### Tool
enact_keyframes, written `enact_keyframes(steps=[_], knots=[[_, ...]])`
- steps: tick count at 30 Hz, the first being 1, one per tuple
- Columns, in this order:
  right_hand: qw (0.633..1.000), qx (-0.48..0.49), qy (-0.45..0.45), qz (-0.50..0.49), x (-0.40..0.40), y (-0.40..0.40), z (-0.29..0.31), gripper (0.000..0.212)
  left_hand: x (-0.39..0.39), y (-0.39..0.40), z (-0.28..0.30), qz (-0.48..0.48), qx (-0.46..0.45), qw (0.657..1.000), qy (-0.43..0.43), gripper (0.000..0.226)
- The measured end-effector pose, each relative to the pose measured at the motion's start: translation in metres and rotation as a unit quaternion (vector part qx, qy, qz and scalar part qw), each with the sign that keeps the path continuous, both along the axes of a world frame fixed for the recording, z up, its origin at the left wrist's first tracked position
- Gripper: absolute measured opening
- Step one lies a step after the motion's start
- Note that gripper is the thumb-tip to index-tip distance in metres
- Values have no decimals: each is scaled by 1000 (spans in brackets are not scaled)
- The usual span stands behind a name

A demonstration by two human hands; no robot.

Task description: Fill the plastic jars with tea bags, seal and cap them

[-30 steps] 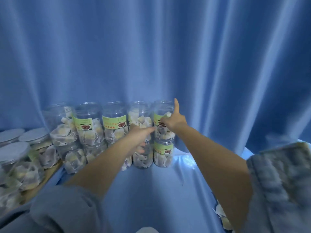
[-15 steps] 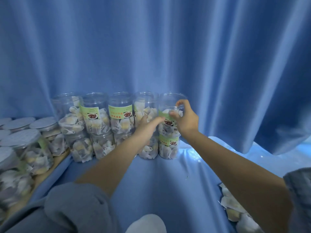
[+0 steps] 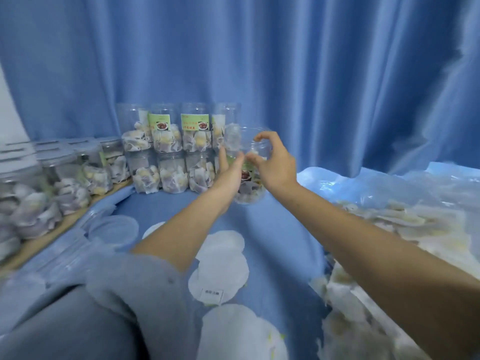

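Note:
A clear plastic jar [image 3: 250,183] with a green label and tea bags inside hangs tilted just in front of the stacked jars. My right hand [image 3: 276,166] grips its open rim, with thumb and forefinger curled round the top. My left hand [image 3: 230,171] presses flat against the jar's left side, fingers straight and pointing up. No cap shows on this jar. Behind it, filled jars [image 3: 168,152] stand in two tiers against the blue curtain.
Capped jars [image 3: 65,175] line a wooden board at the left. Clear lids [image 3: 114,229] and white round seals [image 3: 220,255] lie on the blue cloth [image 3: 280,229] near me. A heap of loose tea bags [image 3: 389,224] fills the right side.
The jar at the right end of the stack has come off the pile and moved toward me between both hands. The view has tilted down, showing lids, seals and loose tea bags.

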State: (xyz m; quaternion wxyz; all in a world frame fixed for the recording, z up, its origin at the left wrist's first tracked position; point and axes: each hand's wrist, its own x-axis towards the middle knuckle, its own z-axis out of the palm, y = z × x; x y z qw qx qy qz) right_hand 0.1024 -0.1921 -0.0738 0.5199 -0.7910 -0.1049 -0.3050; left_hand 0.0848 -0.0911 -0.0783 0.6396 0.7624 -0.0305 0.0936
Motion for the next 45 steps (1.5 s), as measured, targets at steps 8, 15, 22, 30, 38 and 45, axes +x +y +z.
enact_keyframes(steps=[8, 15, 22, 30, 38, 45], knots=[[999, -8, 42, -28, -120, -15, -27, 26, -135, -9, -23, -33, 141, 984, 99, 98], [1000, -23, 7, -14, -170, -25, -59, 24, -176, -3, -62, -49, 40, 997, 41, 104], [997, -64, 52, -6, -177, -34, -93, 60, -178, -7, -109, -11, 85, 996, -15, 96], [931, -296, 209, -39, -178, -62, -81, 17, -176, 11, -133, 93, 112, 988, -54, 53], [754, -558, 347, -23, -200, -63, -76, 57, -177, 12, -131, 111, 192, 973, -56, 40], [765, -583, 266, -64, -202, -52, -80, 17, -176, 14, -131, 104, 244, 963, -41, 43]])
